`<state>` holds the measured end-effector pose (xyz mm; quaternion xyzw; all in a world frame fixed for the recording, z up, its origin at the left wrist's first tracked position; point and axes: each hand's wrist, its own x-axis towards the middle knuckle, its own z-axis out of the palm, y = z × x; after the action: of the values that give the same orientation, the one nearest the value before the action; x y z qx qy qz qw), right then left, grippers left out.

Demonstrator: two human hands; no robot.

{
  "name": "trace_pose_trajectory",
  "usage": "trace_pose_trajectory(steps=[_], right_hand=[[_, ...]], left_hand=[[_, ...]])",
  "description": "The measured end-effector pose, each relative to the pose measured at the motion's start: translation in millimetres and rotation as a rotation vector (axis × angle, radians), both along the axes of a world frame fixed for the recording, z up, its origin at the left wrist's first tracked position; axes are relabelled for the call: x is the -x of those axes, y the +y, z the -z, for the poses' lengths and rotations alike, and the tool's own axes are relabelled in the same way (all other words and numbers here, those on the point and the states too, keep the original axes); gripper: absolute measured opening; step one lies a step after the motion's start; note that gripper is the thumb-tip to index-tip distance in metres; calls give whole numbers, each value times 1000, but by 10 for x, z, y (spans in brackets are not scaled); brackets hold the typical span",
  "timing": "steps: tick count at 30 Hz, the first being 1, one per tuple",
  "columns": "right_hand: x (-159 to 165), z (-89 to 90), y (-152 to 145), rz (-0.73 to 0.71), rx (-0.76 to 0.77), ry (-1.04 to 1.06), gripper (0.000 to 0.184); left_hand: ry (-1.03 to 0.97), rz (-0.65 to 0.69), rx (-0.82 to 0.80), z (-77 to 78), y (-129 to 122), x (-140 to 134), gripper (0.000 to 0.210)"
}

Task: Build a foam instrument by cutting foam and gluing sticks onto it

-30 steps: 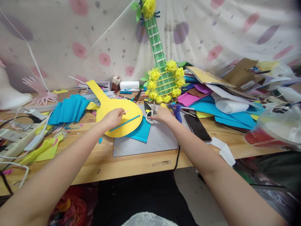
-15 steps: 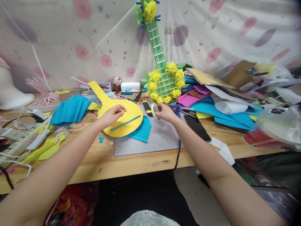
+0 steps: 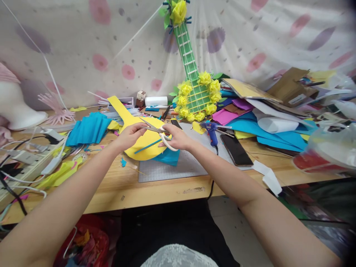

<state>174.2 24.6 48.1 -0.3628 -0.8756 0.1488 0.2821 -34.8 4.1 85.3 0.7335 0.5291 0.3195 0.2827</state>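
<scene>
My right hand [image 3: 179, 138] grips white-handled scissors [image 3: 167, 143], their blades parted and pointing left. The fingertips of my left hand [image 3: 130, 135] are pinched together close to the blades; whatever they hold is too small to make out. Both hands are above a yellow guitar-shaped cutout [image 3: 151, 152], which has a thin blue strip [image 3: 147, 147] lying slantwise across its round body. Blue paper [image 3: 171, 158] sticks out from under the cutout, over a grey cutting mat [image 3: 191, 163].
Behind stands a green paper guitar [image 3: 191, 70] with yellow flowers. A blue glue gun [image 3: 211, 134] and a black phone [image 3: 236, 150] lie to the right, near stacked coloured paper [image 3: 280, 139]. Pleated blue paper [image 3: 88, 128] and a power strip [image 3: 26, 174] are at left.
My right hand has brought the scissors from the back of the mat leftward and nearer, over the yellow cutout, with blades spread. My left hand stays pinched, now beside the blades.
</scene>
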Motion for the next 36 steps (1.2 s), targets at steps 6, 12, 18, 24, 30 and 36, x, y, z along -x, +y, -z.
trace_pose_trajectory(steps=[6, 12, 18, 24, 30, 36], right_hand=[[64, -36, -50, 93, 16, -60, 43], [111, 6, -70, 244, 4, -77, 38], [101, 37, -15, 273, 38, -110, 39], [-88, 54, 92, 467, 183, -119, 42], [-507, 259, 288, 735, 281, -345, 39], [-664, 473, 315, 854, 253, -375, 42]], left_hand=[[-49, 51, -24, 35, 22, 16, 34], [-57, 8, 25, 22, 10, -17, 37], [-38, 1, 29, -2, 38, -29, 37], [97, -37, 4, -25, 57, -34, 34], [99, -77, 209, -71, 218, -89, 34], [463, -55, 224, -133, 611, -351, 25]])
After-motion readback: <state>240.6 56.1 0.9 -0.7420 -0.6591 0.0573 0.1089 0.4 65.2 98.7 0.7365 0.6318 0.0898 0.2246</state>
